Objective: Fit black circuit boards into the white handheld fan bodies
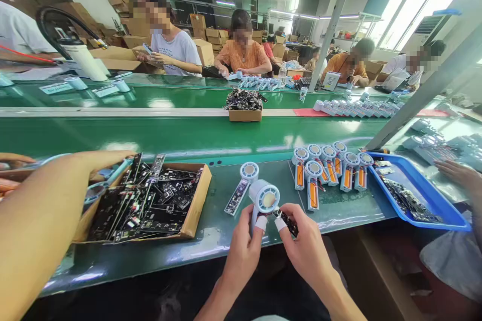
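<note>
Near the table's front edge, my left hand [244,241] is closed round the handle of a light blue fan unit [264,195], its round head tilted up. My right hand [307,246] pinches a small black circuit board [289,222] beside the fan's handle. White covers wrap both thumb tips. Just behind lies another fan unit [249,171] with a circuit board [237,196] along its handle. Several fan units [313,185] with orange parts in their open handles lie to the right.
A cardboard box [201,200] of black boards stands left, with another person's arm [41,220] reaching beside it. A blue tray [444,205] of boards sits right, near a person's hand [457,173]. A green belt [181,135] runs behind, carrying a small box [244,116]. People sit beyond.
</note>
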The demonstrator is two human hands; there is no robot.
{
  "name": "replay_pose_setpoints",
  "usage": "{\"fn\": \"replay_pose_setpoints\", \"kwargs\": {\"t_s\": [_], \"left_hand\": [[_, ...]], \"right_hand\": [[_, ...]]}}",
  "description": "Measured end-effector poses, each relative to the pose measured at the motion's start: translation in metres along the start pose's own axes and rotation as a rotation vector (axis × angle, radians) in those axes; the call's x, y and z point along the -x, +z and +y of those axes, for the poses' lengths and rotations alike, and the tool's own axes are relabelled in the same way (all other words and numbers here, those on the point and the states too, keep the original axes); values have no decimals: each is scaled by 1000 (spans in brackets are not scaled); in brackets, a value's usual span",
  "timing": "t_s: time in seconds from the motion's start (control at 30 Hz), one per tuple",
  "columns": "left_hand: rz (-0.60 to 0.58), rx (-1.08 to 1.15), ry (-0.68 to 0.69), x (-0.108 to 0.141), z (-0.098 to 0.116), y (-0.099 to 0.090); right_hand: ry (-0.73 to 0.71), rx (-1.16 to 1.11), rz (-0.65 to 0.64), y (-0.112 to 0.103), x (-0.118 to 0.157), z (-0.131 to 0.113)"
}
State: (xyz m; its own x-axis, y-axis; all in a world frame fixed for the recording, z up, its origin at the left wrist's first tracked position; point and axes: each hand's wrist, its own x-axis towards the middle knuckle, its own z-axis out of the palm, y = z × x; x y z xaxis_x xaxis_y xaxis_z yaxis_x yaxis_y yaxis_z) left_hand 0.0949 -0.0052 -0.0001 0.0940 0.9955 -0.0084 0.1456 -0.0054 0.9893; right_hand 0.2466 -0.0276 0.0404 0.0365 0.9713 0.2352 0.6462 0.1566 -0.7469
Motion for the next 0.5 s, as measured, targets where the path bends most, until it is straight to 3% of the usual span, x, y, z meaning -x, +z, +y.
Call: {"fn": "replay_pose_setpoints", "kwargs": {"t_s": [0.1,0.23,0.37,0.5], "left_hand": [[13,-35,-20,1,5,-2],[-64,-31,-51,0,18,-8],[-142,108,-116,-1,27,-13],[-153,216,-174,0,25,-13]], "right_hand": [[-94,398,-108,-6,2,-7],[-213,558,-492,-27,-8,-20],[-265,233,-671,-35,-20,-18],[19,-311,-720,-17,-18,-2]]}}
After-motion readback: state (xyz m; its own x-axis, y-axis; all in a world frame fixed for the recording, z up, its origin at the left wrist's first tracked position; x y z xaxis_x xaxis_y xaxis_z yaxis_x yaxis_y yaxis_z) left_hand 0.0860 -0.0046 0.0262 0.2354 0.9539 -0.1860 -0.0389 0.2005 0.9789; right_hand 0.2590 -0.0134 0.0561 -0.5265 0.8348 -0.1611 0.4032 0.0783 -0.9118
